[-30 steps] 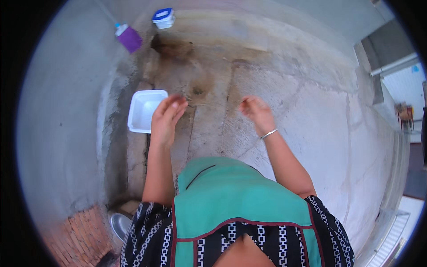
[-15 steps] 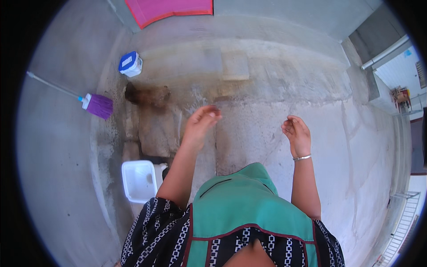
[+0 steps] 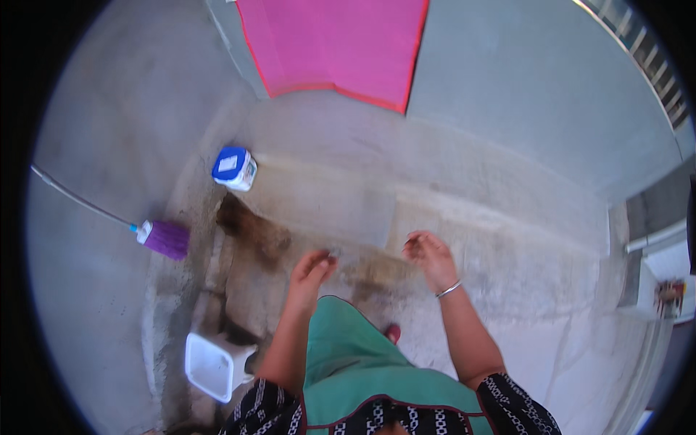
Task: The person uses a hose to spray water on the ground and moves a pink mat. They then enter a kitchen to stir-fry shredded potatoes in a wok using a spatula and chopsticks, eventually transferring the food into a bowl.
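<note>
Both hands hang empty over a stained concrete floor (image 3: 507, 239): the left hand (image 3: 313, 267) loosely curled, the right hand (image 3: 428, 255) half open, fingers slack. A dark wet patch (image 3: 254, 232) remains between the blue-lidded tub (image 3: 233, 168) and the purple broom (image 3: 165, 239), so cleaning looks unfinished. The white dustpan (image 3: 212, 366) lies near the left elbow, its handle partly hidden.

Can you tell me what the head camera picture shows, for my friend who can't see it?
Looking down, a person's empty left hand and right hand hover over a stained concrete floor. To the left lie a purple broom, a blue-lidded white tub and a white basin. A pink mat lies farther ahead.
</note>
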Motion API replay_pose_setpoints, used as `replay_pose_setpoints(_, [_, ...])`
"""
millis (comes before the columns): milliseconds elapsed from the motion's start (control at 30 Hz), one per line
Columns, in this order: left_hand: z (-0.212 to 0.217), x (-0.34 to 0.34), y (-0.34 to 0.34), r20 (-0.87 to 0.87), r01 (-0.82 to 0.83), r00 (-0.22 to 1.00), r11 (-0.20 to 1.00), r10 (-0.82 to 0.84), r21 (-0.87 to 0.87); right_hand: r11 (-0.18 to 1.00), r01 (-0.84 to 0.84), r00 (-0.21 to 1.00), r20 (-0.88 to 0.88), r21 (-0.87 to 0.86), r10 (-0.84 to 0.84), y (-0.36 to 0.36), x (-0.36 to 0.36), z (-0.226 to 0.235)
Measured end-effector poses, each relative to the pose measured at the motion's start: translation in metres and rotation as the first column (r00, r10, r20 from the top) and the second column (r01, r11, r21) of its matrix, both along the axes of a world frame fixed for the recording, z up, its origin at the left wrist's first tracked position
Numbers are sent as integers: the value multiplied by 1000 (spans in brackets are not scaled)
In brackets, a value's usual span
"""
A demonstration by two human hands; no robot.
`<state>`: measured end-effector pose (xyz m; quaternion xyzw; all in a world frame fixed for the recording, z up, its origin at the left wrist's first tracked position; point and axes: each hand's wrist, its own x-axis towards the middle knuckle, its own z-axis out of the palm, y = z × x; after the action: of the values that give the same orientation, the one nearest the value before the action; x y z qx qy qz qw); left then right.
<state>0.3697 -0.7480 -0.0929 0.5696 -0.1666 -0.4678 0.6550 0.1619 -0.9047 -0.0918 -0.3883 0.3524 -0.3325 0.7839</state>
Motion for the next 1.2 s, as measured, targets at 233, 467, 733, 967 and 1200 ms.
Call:
replay_pose_setpoints(233, [-17,111,-209,-12,-73,997,997,73,22,969,-235,971,-30,72,237,-191,165,-5])
replay_pose_setpoints(467, [112,200,-448,-67,60,996,994,-66,-94,998,36,999,-43,54,-34,-392,241,134])
replay_pose_setpoints(733, [254,223,-690,-21,338,934,903,-356,-264,962,266,949,159,64,-273,-569,304,279])
replay_pose_setpoints(967, [341,254,-903,-149,308,928,929,-341,-203,913,405,887,225,43,-404,-762,362,352])
replay_pose_setpoints(1200, [340,519,-918,264,-67,954,958,143,-279,990,-132,956,268,40,116,-834,592,419])
